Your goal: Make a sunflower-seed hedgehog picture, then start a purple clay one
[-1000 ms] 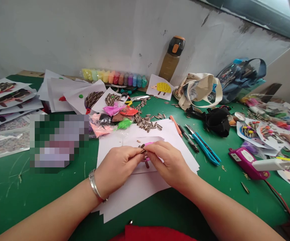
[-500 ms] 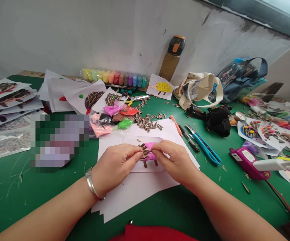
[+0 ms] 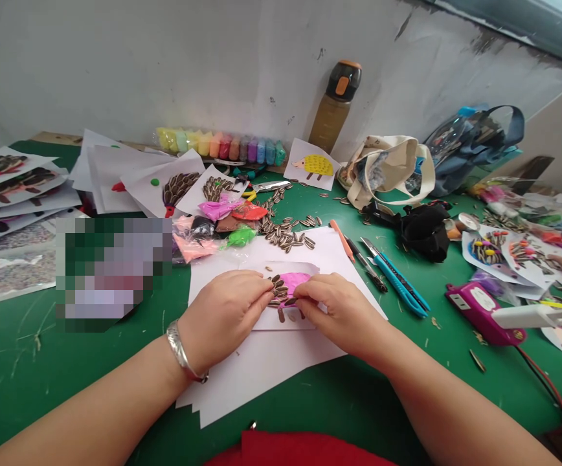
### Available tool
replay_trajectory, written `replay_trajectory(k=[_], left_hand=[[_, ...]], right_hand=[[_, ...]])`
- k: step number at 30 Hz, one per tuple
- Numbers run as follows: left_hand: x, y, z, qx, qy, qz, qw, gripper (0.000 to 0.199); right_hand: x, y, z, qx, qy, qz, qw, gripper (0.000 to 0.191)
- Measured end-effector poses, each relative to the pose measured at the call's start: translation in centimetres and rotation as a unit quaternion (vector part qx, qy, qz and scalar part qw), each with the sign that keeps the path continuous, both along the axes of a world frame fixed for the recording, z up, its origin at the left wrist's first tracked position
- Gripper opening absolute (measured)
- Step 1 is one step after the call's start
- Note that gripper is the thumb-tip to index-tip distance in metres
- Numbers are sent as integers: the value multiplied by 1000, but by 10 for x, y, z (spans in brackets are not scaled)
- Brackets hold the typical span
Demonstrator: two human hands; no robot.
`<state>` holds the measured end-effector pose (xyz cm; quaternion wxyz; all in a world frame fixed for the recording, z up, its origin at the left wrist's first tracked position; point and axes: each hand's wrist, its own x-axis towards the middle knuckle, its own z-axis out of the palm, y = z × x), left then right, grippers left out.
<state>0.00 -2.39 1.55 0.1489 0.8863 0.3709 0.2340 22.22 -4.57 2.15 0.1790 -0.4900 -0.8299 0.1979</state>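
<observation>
Left hand (image 3: 225, 310): thumb and fingers drawn together, tips touching the seeded left side of a pink shape (image 3: 293, 279); cannot tell if anything is between them. Right hand (image 3: 342, 307): closed in a pinch on a dark seed (image 3: 289, 301) at the shape's lower part.

Shape lies between the hands on a small white sheet (image 3: 264, 323), over larger white sheets (image 3: 261, 375). Pink part smooth, clay-like, rounded on top; striped, pointed seeds overlap on its left; brown stubs below.

Loose seed pile (image 3: 285, 236) just beyond the sheets, soft packets (image 3: 241, 237) beside it. Orange tool (image 3: 342, 241), dark pen (image 3: 366, 262) and blue cutter (image 3: 400, 281) run slantwise off the right edge. Green worktop (image 3: 13, 382) shows between the sheets' uneven near edge and the red cloth (image 3: 300, 450), and outside both forearms.
</observation>
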Motion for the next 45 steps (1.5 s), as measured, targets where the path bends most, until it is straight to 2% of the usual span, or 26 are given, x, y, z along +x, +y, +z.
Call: replay_trajectory(k=[4,7,19,29,34,38,45], left_hand=[[-1,0,-4,7,20,-4,1000,27],[-1,1,-6,-15,35,-6,999,27],[-2,2,-8,-47,65,-21,997,23],[0,1,-6,-56,72,-21,996,21],[2,1,-3,-48,74,-25,996,18],[1,2,-2,-44,72,-25,996,16],[1,2,-3,-47,62,-24,997,16]], right_hand=[[-1,1,-5,18,-23,-2,1000,17],[-2,0,-7,28,-34,7,999,18],[-6,-3,-7,58,-110,27,992,25],[-11,-5,-12,96,-145,41,984,25],[-8,-7,-8,119,-143,25,982,26],[-6,-7,-5,116,-135,21,984,28],[-10,-5,-11,84,-125,32,988,24]])
